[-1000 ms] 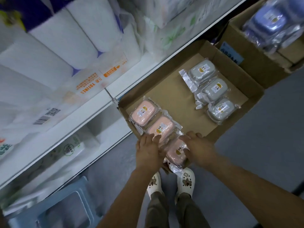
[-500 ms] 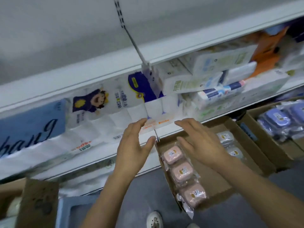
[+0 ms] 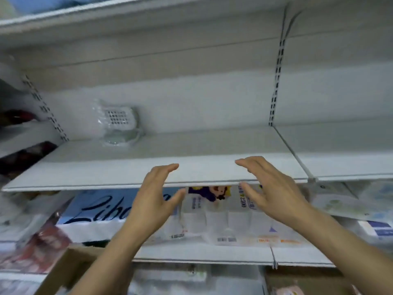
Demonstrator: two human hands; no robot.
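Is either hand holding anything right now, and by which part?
Nothing is held. The left hand and the right hand are both open, fingers loosely spread, up in front of the white shelf edge.

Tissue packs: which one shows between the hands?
The white roll pack with the purple cartoon label, between the left hand and right hand; the blue script-lettered pack lies further left.

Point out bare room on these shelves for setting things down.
The middle shelf is bare from the wrapped holder at its back left across to the bracket, and again right of the bracket. The left hand and right hand hover at its front edge. The lower shelf is crammed with tissue packs.
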